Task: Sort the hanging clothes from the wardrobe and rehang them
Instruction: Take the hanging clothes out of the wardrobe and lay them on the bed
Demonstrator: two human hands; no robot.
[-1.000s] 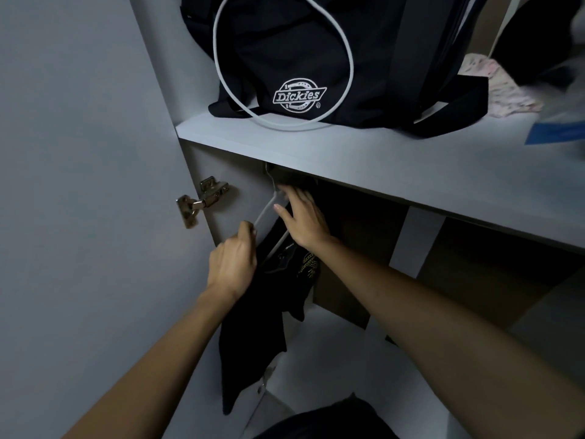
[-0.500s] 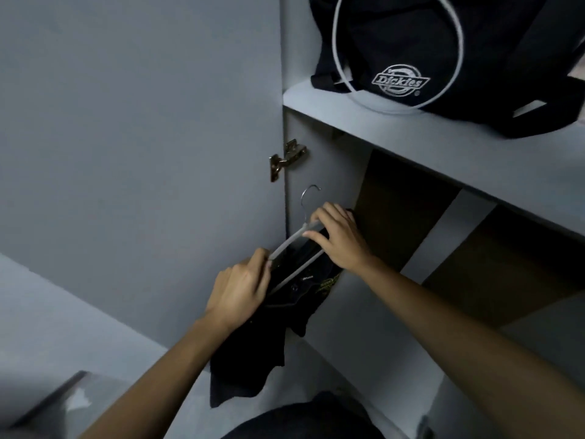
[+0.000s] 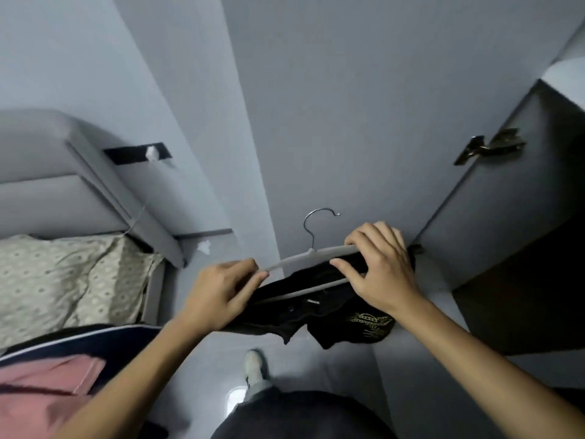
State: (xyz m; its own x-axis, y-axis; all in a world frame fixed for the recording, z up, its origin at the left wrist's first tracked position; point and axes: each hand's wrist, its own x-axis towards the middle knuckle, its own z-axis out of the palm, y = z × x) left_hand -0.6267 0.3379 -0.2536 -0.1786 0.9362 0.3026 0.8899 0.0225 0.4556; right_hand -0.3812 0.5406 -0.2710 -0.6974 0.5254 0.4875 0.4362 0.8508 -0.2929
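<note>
- Head view: the wardrobe (image 3: 506,248) stands open at the right, its dark inside in shadow; what it holds cannot be told. Its grey door (image 3: 348,122) swings out on a metal hinge (image 3: 489,148).
- A pale, slim hanger (image 3: 311,255) with a curved wire hook is held level in front of the door, outside the wardrobe. A black garment (image 3: 316,315) of soft, crumpled cloth with a gold printed emblem is draped over its lower bar and sags beneath.
- The left hand (image 3: 218,296) pinches the hanger's left end, its fingers (image 3: 243,267) curled round it.
- The right hand (image 3: 380,267) grips the right end, fingers over the top arm and thumb under the cloth.
- At the left is a bed (image 3: 79,172) with a padded grey headboard and a patterned cream pillow (image 3: 63,280); pink cloth (image 3: 41,388) and a dark garment with white piping (image 3: 95,339) lie nearer.
- The floor (image 3: 316,369) is smooth and grey; a light shoe (image 3: 254,364) stands on it.
</note>
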